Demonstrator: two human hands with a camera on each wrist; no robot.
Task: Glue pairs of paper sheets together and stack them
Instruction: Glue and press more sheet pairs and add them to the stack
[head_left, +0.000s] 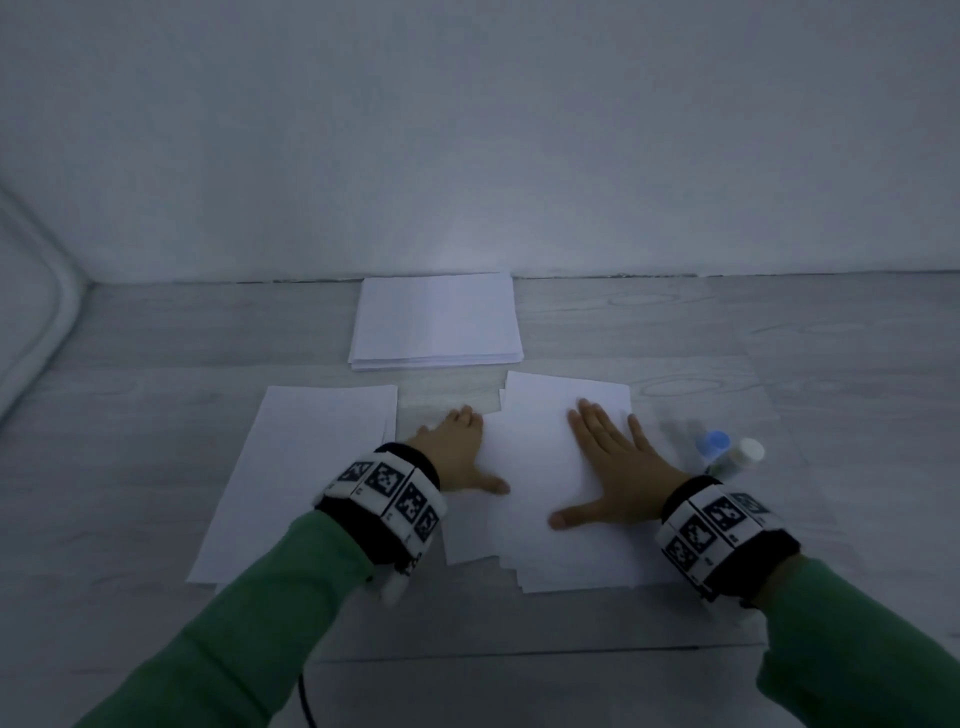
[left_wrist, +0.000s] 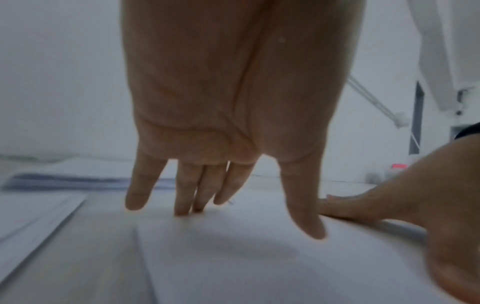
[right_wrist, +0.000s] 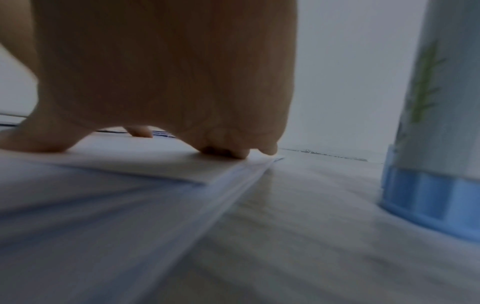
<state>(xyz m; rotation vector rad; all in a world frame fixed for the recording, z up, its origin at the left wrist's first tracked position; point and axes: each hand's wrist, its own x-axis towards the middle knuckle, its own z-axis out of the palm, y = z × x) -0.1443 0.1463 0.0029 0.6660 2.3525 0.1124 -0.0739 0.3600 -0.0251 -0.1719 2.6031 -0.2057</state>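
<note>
Fingers (head_left: 589, 418) of my right hand (head_left: 618, 465) lie straight and spread, pressing the top sheet (head_left: 540, 467), while my left hand (head_left: 457, 452) rests flat at its left edge; its long axis runs near to far.

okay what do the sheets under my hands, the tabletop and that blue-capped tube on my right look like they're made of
Sheets: thin matte white paper, edges fanned in layers under the right hand.
Tabletop: pale grey wood-grain surface with ring patterns, probably laminate rather than bare wood.
Blue-capped tube: looks like smooth plastic, translucent blue cap, printed body; likely a glue stick.
</note>
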